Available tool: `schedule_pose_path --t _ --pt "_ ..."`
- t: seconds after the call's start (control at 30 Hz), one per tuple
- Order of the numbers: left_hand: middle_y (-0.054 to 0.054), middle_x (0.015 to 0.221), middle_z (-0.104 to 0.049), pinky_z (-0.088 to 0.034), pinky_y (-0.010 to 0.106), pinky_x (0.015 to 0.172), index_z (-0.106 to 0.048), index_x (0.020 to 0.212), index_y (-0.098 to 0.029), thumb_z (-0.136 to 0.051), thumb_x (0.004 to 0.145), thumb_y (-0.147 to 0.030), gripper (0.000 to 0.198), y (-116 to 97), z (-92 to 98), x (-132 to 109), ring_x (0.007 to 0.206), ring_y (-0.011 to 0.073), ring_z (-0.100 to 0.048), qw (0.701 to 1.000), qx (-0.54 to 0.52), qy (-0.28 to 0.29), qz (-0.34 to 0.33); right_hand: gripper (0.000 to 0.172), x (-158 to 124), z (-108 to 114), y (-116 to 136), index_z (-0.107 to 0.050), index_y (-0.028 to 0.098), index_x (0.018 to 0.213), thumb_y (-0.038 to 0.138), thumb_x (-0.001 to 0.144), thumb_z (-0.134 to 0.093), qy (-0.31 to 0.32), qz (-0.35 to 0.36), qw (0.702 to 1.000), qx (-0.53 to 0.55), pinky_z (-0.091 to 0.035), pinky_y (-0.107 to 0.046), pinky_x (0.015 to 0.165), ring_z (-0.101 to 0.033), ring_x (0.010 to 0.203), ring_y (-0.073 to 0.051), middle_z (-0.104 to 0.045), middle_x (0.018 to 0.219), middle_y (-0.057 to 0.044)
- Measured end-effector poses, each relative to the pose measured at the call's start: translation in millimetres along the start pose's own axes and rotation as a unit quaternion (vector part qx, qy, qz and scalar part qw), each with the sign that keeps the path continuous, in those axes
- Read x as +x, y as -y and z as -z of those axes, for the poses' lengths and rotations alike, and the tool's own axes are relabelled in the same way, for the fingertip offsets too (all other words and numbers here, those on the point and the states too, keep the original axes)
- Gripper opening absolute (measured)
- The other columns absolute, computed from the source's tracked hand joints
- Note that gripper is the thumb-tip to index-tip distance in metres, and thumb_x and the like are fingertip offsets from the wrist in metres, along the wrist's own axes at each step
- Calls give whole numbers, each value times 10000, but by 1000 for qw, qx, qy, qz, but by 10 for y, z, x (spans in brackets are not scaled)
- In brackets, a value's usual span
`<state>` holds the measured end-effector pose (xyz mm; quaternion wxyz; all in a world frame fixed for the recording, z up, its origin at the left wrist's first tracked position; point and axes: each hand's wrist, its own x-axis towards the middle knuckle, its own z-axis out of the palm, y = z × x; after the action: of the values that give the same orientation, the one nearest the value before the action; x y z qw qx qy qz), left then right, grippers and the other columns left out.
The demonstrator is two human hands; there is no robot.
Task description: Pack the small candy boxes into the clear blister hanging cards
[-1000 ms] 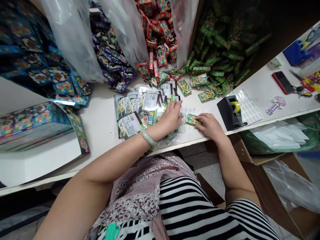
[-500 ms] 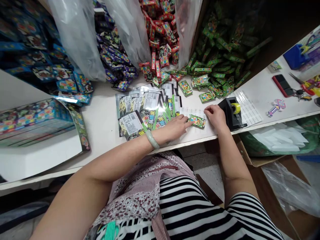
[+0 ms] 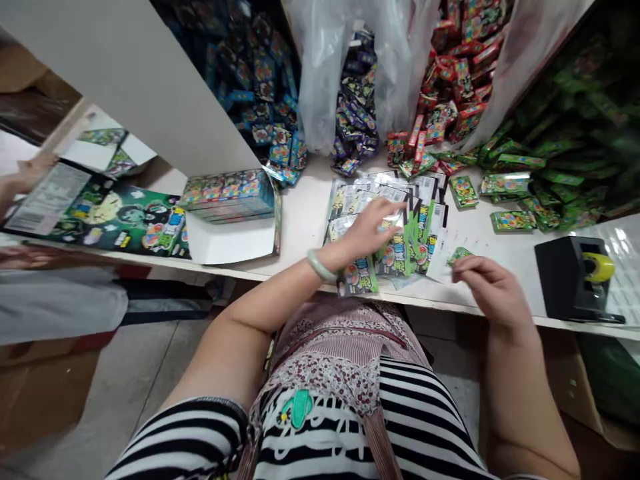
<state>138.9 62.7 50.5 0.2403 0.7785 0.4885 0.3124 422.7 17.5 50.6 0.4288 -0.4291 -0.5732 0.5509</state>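
My left hand (image 3: 370, 230), with a pale green bangle on its wrist, is open over overlapping clear pouches (image 3: 399, 257) with black-and-green print and barcodes. Its fingers are spread above the pile; whether they touch it I cannot tell. To the right, my right hand (image 3: 493, 290) is closed, its thumb and fingertips pinched at a small green candy packet (image 3: 458, 255). The fingers partly hide the packet. Beneath it lies a white sticker sheet (image 3: 440, 257). Loose green packets (image 3: 513, 222) lie beyond this hand.
A black tape dispenser (image 3: 565, 277) with yellow tape stands on the right. Plastic-lined heaps of blue, purple (image 3: 355, 113), red (image 3: 457, 87) and green packets line the back. An open display box (image 3: 230, 233) is on the left, where another person's hands (image 3: 30, 173) hold a flat printed carton.
My view has swung left, bringing the other person into sight. My left hand has moved from beside the green packet onto the pouches. My right fingers now pinch at the packet.
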Motion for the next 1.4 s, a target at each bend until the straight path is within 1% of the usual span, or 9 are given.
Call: schedule_pose_path --t 0.13,0.23,0.33,0.57,0.7,0.77,0.97,1.23,1.4 --pt "64 970 -603 -463 420 995 -696 1059 -213 -730 788 -204 273 629 546 -276 1015 240 -568 975 8 -116 187 304 134 -778 -28 -677 237 786 531 785 -756 181 -46 982 23 -551 -351 725 -642 753 -183 -685 798 -25" --pt "44 839 -605 -470 427 965 -709 868 -191 -743 733 -194 139 800 605 -433 925 224 -585 971 -6 -90 221 385 266 -1236 -78 -647 231 790 605 770 -737 247 -85 963 64 -558 -363 755 -651 732 -173 -697 781 -18" --pt "42 841 -635 -486 411 926 -690 830 -187 -699 750 -220 87 743 537 -564 903 208 -590 975 -34 -79 207 400 287 -1475 -129 -635 234 812 623 778 -722 282 -110 950 71 -562 -398 810 -679 754 -188 -709 762 -14" --pt "31 890 -667 -510 304 786 -630 911 -181 -693 796 -318 189 381 619 -822 827 147 -604 945 -260 -82 182 248 133 -1435 168 -648 240 810 477 875 -680 274 -32 961 4 -548 -372 740 -658 753 -186 -681 810 -19" --pt "32 912 -666 -503 308 806 -645 928 -188 -706 822 -335 192 58 694 -868 853 145 -607 943 -293 -84 135 195 392 -1314 642 -640 251 779 400 904 -654 145 126 975 -116 -509 -408 873 -633 894 -214 -675 887 -38" --pt "32 899 -667 -501 316 812 -653 912 -191 -689 841 -315 147 -82 692 -882 862 153 -608 948 -289 -66 115 221 566 -1292 810 -636 244 760 425 885 -665 130 162 963 -174 -496 -424 912 -631 940 -229 -683 930 -51" --pt "24 893 -650 -480 312 797 -630 933 -207 -590 898 -249 68 -235 607 -941 843 154 -583 963 -243 -56 103 336 803 -1360 848 -663 211 765 536 851 -654 261 96 923 -264 -491 -361 737 -621 770 -195 -689 816 -45" --pt "20 899 -626 -484 309 832 -590 943 -191 -522 954 -270 105 -173 579 -947 872 151 -594 964 -241 -84 76 403 828 -1447 795 -671 197 734 594 782 -724 243 31 932 -267 -443 -304 621 -545 652 -149 -628 693 -12" --pt "4 882 -627 -492 285 780 -564 922 -196 -678 897 -335 181 -129 463 -933 839 137 -597 966 -216 -126 69 423 826 -1497 816 -652 180 727 593 784 -721 234 0 928 -291 -381 -291 587 -504 632 -137 -590 650 -2"
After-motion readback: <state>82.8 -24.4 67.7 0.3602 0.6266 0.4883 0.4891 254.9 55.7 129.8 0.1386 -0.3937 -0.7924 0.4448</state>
